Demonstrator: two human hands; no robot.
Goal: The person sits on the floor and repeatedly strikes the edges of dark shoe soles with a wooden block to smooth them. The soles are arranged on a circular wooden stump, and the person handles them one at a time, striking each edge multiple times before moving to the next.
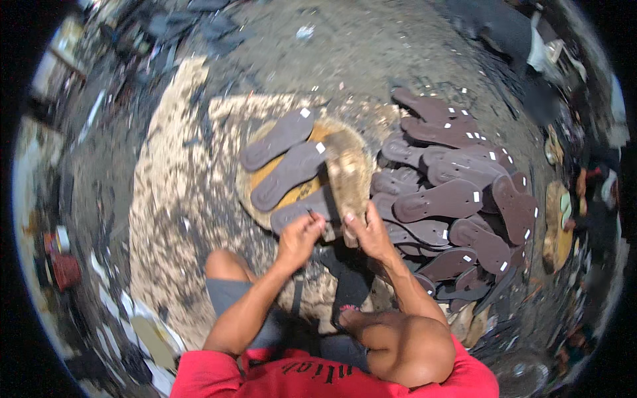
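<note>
My right hand (373,233) is wrapped round the lower end of a worn, pale wooden shoe last (348,171), foot-shaped and tilted upright. My left hand (300,240) is closed, with thumb and fingers pinched together just left of the last. A small dark tip shows at its fingers, too small to name. Beyond my hands, two dark grey-brown sandal soles (279,140) (290,176) with white labels lie slanted on a round wooden block (321,130). A third sole (292,212) lies nearest my left hand, partly hidden by it.
A large heap of brown soles (438,200) with white labels spreads to the right. Under the block lies a pale, dark-stained sheet (174,219). My bent knees (411,345) are close below my hands. Another person's hand (569,225) shows at the far right, by a yellowish block (555,245).
</note>
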